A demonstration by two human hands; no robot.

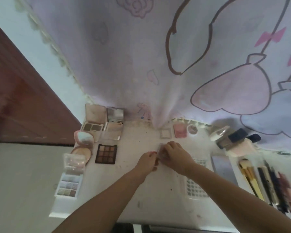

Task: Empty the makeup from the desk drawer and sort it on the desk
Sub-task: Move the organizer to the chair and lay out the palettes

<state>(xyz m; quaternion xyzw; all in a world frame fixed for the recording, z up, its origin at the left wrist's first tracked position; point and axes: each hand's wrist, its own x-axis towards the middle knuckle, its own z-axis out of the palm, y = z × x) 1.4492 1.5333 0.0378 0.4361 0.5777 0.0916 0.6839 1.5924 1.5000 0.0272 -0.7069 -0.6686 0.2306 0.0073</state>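
White counter [141, 187], stained, with makeup laid out in groups. Centre: left hand [147, 161] and right hand [175, 156] meet over a small clear case [160, 149]; both sets of fingers curl on it, each grip clamped on the case, which sits just above the counter surface. Left group: brown palette [106, 153] of nine pans; two open compacts [102, 125] with lids raised at the back; puff [84, 137]; round powder [81, 153]; pale palette [69, 184] at the counter's left edge, lid open. Back centre: small square pan [165, 133], pink compact [180, 131], round pot [192, 129], side by side. Right: bottles [233, 137] clustered together; grid palette [196, 187] partly under the right forearm; flat grey case [224, 169]; brushes and pencils [265, 180] in a row. Behind: printed pink curtain [158, 64] hanging to the counter's back edge.
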